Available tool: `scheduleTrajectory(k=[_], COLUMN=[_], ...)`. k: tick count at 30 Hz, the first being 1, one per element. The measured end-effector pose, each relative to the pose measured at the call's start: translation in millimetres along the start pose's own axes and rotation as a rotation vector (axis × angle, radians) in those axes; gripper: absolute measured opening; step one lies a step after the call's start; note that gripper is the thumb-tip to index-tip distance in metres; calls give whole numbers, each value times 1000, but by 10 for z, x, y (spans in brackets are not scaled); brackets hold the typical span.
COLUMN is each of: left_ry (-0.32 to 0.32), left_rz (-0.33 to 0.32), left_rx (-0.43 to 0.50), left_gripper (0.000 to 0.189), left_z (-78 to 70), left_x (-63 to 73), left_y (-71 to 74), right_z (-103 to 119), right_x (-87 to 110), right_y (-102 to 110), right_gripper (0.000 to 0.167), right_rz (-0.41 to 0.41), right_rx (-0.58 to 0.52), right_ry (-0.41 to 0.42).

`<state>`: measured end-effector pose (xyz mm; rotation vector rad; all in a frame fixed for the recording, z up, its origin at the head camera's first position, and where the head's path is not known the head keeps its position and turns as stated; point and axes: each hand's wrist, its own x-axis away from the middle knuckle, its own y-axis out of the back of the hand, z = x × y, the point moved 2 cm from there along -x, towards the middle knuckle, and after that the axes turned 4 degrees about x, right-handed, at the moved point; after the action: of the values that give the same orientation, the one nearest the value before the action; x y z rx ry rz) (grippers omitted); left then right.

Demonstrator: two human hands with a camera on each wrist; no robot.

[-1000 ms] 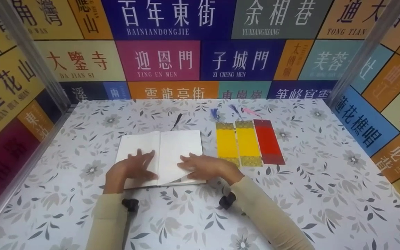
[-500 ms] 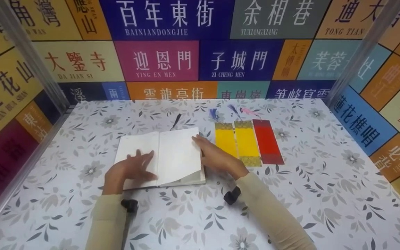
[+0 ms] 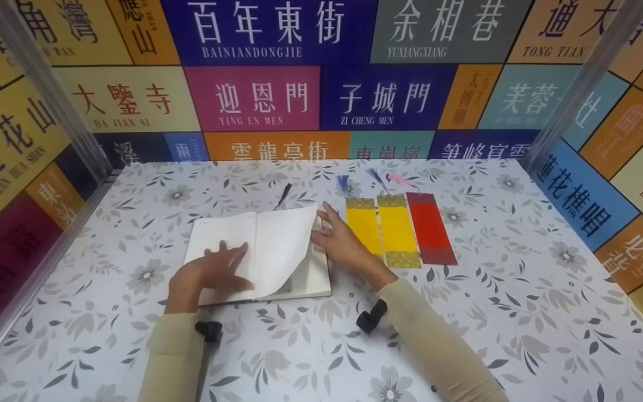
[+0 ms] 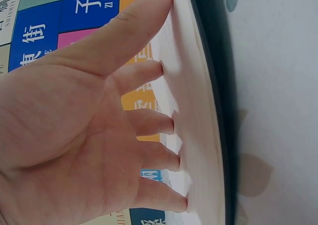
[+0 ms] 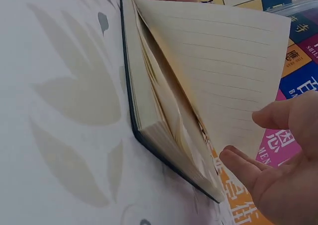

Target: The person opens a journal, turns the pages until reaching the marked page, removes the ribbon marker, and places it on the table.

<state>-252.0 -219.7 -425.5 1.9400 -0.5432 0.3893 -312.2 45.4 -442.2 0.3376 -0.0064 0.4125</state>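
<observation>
An open notebook (image 3: 279,240) lies on the table, its right-hand page raised along the outer edge and curling leftward. My left hand (image 3: 212,271) rests on the left page with its fingers spread; the left wrist view shows the thumb and fingertips (image 4: 180,161) against the paper. At the upper outer corner of the raised page is my right hand (image 3: 341,240). In the right wrist view its thumb and fingers stand apart, overlapping the underside of the lined page (image 5: 223,61). Below this page is the block of remaining pages (image 5: 154,111) in a dark cover.
Two yellow bookmarks (image 3: 397,230) and a red bookmark (image 3: 432,229) lie right of the notebook, with tassels (image 3: 374,177) at their far ends. A black tassel (image 3: 284,192) sticks out above the notebook. Sign-covered panels (image 3: 252,97) stand behind the floral-patterned table (image 3: 277,357).
My right hand has moved from the right page to its upper outer corner, and the page has lifted and curled left. My left hand stays on the left page.
</observation>
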Motion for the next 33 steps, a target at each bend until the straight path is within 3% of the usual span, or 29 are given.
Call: scheduleTrajectory(k=[6,19,33], left_ry=[9,19,42], left_rz=[0,-8,2], left_rx=[8,41,57], left_gripper=[94,94,93], left_z=[0,-19,-21], left_x=[-5,17,12], left_y=[0,-2,2], right_z=[40,63,71], right_x=[-27,-19,-30], right_y=[-40,-71,-91], right_gripper=[78,65,54], right_rz=[-52,-34,-40], right_rx=[-210,-287,-443], right_ry=[-56,-239,-159])
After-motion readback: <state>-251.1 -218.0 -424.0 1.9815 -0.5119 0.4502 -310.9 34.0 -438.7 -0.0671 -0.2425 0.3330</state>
